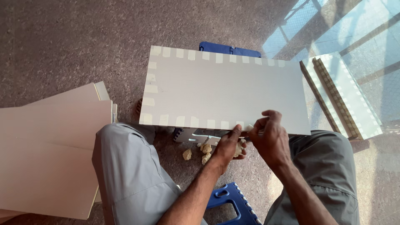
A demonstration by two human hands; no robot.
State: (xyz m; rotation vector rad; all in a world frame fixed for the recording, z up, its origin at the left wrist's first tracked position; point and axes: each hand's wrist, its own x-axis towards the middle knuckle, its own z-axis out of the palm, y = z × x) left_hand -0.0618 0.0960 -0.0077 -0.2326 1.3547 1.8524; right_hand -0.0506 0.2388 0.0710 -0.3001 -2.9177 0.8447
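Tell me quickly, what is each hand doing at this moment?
Left hand: fingers closed, pinching at the near edge of the white panel; what it holds cannot be told.
Right hand: fingers curled, pinching a masking tape piece at that edge.

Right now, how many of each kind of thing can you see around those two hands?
White rectangular board edged with pale tape strips: 1
Blue plastic stools: 2
Stacked beige flat panels: at least 3
Crumpled yellowish tape scraps on the floor: about 4
Hands, left and right: 2
Total: about 12
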